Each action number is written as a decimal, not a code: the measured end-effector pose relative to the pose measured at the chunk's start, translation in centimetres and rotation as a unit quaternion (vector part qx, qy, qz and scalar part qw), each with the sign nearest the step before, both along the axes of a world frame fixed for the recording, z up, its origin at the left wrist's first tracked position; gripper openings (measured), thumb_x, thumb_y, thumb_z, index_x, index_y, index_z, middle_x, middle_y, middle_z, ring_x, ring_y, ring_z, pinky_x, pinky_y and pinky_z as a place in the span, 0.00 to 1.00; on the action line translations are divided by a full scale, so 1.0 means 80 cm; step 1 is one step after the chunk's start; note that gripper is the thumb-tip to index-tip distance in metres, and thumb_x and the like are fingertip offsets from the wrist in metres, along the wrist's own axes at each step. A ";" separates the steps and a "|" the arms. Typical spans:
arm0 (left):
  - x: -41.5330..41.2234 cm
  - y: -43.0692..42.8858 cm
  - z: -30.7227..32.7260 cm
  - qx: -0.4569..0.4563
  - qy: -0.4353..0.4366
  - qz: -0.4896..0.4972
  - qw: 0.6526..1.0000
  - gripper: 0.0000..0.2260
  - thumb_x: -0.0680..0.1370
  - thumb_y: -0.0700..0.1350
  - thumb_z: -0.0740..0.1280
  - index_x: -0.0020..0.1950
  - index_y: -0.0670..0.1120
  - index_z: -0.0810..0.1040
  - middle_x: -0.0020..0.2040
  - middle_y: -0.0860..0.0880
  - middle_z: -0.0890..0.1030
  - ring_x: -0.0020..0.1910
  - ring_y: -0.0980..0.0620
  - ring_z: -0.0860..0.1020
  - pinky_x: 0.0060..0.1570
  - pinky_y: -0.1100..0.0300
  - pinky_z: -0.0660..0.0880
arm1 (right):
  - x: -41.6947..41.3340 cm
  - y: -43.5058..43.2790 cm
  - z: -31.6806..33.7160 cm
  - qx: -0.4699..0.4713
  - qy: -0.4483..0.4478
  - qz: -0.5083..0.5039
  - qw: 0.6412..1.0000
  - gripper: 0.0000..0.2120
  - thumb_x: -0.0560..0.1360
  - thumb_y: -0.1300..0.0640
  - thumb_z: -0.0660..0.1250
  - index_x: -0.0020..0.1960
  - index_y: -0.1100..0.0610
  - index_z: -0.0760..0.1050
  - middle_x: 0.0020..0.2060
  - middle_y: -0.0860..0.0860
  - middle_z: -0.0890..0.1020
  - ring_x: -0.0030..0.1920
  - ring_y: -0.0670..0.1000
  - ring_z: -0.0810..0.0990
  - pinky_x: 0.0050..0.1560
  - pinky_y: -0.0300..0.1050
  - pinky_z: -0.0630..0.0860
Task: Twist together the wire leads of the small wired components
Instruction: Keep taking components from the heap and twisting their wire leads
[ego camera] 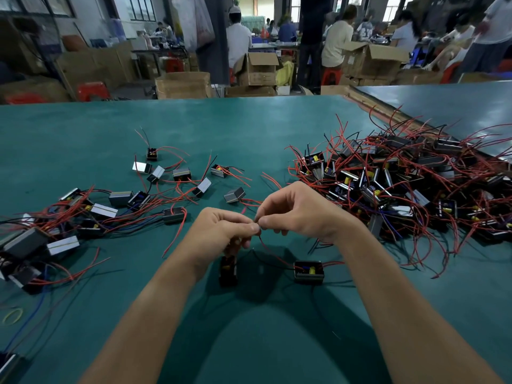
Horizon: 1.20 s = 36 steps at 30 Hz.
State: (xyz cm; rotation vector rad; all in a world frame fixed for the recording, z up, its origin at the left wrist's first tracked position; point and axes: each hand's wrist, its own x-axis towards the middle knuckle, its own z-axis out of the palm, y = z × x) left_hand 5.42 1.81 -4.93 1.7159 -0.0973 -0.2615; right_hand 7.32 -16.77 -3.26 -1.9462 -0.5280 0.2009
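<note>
The left hand [224, 231] and right hand [299, 212] meet fingertip to fingertip above the near middle of the green bench [249, 128]. Both pinch the thin wire leads [261, 241] between thumb and forefinger. A red lead runs down from the pinch to a small black wired component [309, 272] lying on the bench. A second component [228, 271] sits just below the left hand. A tangled pile of components [401, 189] lies to the right, scattered components [110, 206] to the left, and a rubber band [12, 316] by the near left edge.
</note>
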 end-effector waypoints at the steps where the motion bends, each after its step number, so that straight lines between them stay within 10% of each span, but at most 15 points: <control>1: 0.000 0.002 0.002 -0.012 0.026 -0.011 1.000 0.08 0.71 0.37 0.73 0.33 0.44 0.84 0.27 0.47 0.76 0.26 0.53 0.71 0.25 0.66 0.64 | 0.000 -0.001 0.000 0.004 -0.012 0.007 1.000 0.04 0.73 0.68 0.72 0.42 0.61 0.84 0.31 0.56 0.80 0.31 0.50 0.73 0.31 0.41 0.71; 6: -0.003 0.005 0.004 -0.030 0.059 -0.020 0.998 0.06 0.71 0.36 0.73 0.34 0.42 0.84 0.28 0.46 0.72 0.23 0.58 0.72 0.25 0.69 0.66 | 0.000 0.001 -0.003 -0.008 -0.027 0.016 0.999 0.03 0.74 0.66 0.72 0.41 0.64 0.83 0.28 0.54 0.79 0.31 0.51 0.73 0.33 0.45 0.71; 13: -0.007 -0.001 -0.006 0.087 -0.123 -0.035 0.988 0.07 0.73 0.35 0.72 0.35 0.40 0.83 0.25 0.51 0.75 0.25 0.58 0.66 0.26 0.66 0.62 | -0.003 0.002 -0.001 -0.111 0.073 0.042 0.990 0.12 0.80 0.61 0.63 0.37 0.56 0.75 0.26 0.47 0.75 0.28 0.45 0.72 0.31 0.39 0.72; 19: -0.014 -0.011 -0.008 0.272 -0.403 -0.039 0.873 0.05 0.70 0.43 0.69 0.35 0.46 0.82 0.29 0.48 0.77 0.28 0.50 0.74 0.31 0.55 0.73 | -0.004 0.001 0.002 -0.143 0.180 0.027 0.973 0.14 0.80 0.63 0.58 0.37 0.56 0.70 0.27 0.49 0.71 0.23 0.44 0.67 0.26 0.38 0.63; 25: -0.017 -0.014 -0.008 0.325 -0.443 -0.039 0.834 0.04 0.70 0.45 0.68 0.38 0.48 0.83 0.31 0.50 0.80 0.32 0.48 0.76 0.32 0.54 0.74 | -0.002 0.004 0.002 -0.139 0.278 -0.008 0.951 0.16 0.78 0.64 0.57 0.31 0.55 0.63 0.22 0.47 0.68 0.24 0.46 0.62 0.23 0.34 0.60; 36: -0.005 -0.005 -0.005 0.044 -0.117 -0.031 0.992 0.09 0.75 0.37 0.71 0.35 0.42 0.83 0.26 0.50 0.77 0.22 0.58 0.65 0.23 0.67 0.62 | 0.001 -0.007 0.000 -0.005 0.126 0.047 0.991 0.09 0.79 0.66 0.64 0.40 0.58 0.76 0.29 0.49 0.76 0.30 0.47 0.74 0.32 0.38 0.74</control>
